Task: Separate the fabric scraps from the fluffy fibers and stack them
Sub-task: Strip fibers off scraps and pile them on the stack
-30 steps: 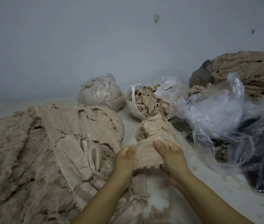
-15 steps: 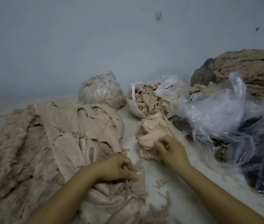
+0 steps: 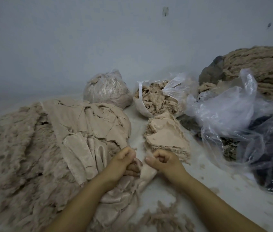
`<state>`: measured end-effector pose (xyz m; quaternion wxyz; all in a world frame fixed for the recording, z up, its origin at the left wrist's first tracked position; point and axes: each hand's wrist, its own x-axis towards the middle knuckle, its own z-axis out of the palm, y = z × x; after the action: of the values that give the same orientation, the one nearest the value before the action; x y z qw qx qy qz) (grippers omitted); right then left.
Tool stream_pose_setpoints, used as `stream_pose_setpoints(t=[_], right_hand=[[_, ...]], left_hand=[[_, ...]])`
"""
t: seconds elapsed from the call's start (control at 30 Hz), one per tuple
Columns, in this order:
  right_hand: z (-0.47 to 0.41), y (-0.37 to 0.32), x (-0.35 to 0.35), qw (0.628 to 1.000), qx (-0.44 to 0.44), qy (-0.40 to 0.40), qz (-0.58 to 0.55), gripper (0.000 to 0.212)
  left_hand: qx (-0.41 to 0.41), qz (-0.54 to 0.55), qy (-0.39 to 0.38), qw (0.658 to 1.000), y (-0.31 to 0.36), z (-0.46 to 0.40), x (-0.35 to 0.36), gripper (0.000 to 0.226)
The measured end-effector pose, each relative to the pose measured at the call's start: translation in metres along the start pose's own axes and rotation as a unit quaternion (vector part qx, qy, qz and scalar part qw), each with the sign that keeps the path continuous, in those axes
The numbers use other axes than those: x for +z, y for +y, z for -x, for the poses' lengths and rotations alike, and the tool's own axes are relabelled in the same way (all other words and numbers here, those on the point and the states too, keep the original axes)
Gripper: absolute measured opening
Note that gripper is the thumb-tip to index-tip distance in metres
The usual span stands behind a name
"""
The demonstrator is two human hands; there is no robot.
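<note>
Bare desk (image 3: 204, 186) strip: runs from near right corner toward back, between scrap stack (image 3: 166, 139) and plastic bags (image 3: 229, 114); narrow at stack, wider near front edge.
Bare channel (image 3: 135, 129): between fabric heap (image 3: 89, 124) and scrap stack, closed at back by open bag (image 3: 156, 101) of fibers.
Left half: blocked by fluffy fiber mass (image 3: 15, 153), touching fabric heap.
Back centre: tied bag (image 3: 105, 91) against wall, just beside open bag.
Right rear: fiber bundle (image 3: 263, 64) above plastic bags.
Near front: loose fiber tufts (image 3: 164, 216) scattered on desk.
</note>
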<state>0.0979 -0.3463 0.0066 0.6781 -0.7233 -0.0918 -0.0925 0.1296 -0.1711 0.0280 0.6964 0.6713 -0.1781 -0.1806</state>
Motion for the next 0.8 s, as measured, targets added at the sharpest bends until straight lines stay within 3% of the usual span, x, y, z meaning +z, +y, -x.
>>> stream_pose_setpoints(t=[0.13, 0.27, 0.33, 0.47, 0.5, 0.63, 0.8], right_hand=[[-0.003, 0.008, -0.001, 0.991, -0.003, 0.133, 0.001, 0.029], [-0.005, 0.009, -0.002, 0.976, -0.002, 0.213, 0.035, 0.035], [-0.003, 0.008, -0.001, 0.976, 0.019, 0.212, 0.046, 0.035], [0.006, 0.005, 0.007, 0.994, 0.085, 0.072, 0.011, 0.038], [0.007, 0.005, 0.008, 0.994, 0.088, 0.068, 0.000, 0.039], [0.001, -0.003, 0.002, 0.984, 0.075, 0.152, -0.047, 0.022], [-0.003, -0.003, -0.009, 0.982, 0.043, 0.179, -0.040, 0.028]], left_hand=[[0.061, -0.197, -0.089, 0.974, -0.008, 0.002, 0.008, 0.022], [0.066, -0.210, -0.033, 0.975, -0.015, 0.001, 0.004, 0.027], [0.055, -0.198, -0.029, 0.978, -0.016, 0.001, 0.000, 0.031], [0.070, -0.206, -0.018, 0.976, -0.020, 0.000, 0.001, 0.033], [0.071, -0.208, -0.012, 0.975, -0.021, -0.001, 0.001, 0.034], [0.067, -0.259, 0.004, 0.964, -0.025, -0.004, -0.002, 0.037], [0.036, -0.202, -0.004, 0.979, -0.022, -0.001, -0.002, 0.036]])
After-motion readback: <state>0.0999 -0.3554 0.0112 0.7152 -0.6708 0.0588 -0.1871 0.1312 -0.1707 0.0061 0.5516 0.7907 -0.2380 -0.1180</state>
